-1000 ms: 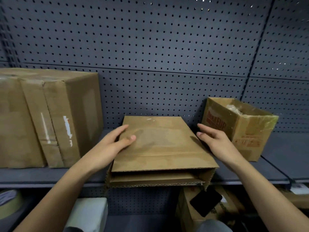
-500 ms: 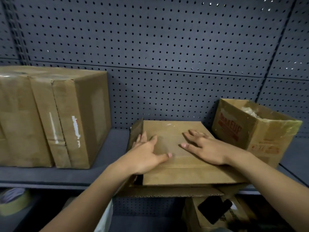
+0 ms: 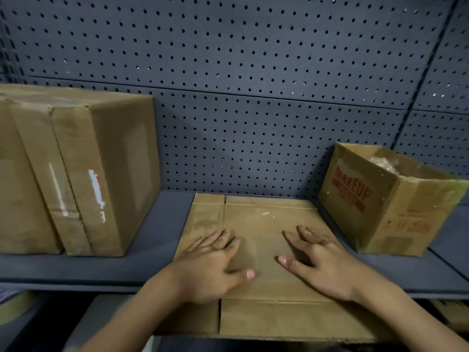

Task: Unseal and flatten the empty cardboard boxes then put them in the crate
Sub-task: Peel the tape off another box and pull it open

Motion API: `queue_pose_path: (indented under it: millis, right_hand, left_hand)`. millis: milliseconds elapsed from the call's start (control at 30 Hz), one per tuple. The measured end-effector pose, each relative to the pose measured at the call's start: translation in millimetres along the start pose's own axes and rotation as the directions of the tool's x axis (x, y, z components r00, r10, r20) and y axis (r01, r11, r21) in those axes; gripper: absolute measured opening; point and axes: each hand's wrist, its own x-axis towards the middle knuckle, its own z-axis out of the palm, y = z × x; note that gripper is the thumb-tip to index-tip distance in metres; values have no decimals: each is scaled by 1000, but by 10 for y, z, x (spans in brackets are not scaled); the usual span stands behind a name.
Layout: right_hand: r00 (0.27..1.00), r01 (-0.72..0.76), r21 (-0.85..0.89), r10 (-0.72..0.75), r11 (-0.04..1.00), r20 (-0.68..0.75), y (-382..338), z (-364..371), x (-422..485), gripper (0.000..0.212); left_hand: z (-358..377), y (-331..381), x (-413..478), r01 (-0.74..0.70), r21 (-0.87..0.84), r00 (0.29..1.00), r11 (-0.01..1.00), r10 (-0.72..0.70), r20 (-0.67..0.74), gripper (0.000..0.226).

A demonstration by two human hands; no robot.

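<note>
Grey pegboard [image 3: 253,59] backs a dark shelf [image 3: 157,237]. At the far left stands a big taped carton [image 3: 76,174], closed. Near the middle a flattened cardboard box [image 3: 266,219] lies on the shelf, its near edge hanging over the front lip. The left hand [image 3: 210,268] presses flat on its left part, fingers straight, thumb spread. The right hand [image 3: 322,265] lies near it on the same panel (palm down, fingers splayed, gripping nothing). Farther right sits an open box [image 3: 380,204] with red print, something pale inside.
</note>
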Motion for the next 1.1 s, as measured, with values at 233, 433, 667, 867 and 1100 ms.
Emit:
queue_pose_path:
  millis: [233,433,667,867,1100]
  right_hand:
    - [981,-59,-121,35,991,-193,-55,-8,259,74]
    - [994,-55,-73,48,996,-101,-1,117,332,78]
    - [996,-43,-84,37,996,-79,-2,102,378,79]
    - [996,-25,-67,19,997,-87,21,105,376,76]
    - [994,-35,-58,29,998,-103,46,134,412,77]
  left_hand:
    - [-100,-174,153,-25,32,995,999,28,-100,82]
    - [6,-173,197,113,84,993,990,-110,-40,104]
    - [-87,-130,307,152,146,986,977,-141,-85,87]
    - [-2,-123,444,207,165,970,964,-182,-158,80]
    - [-7,-133,420,175,114,979,978,-161,-125,79]
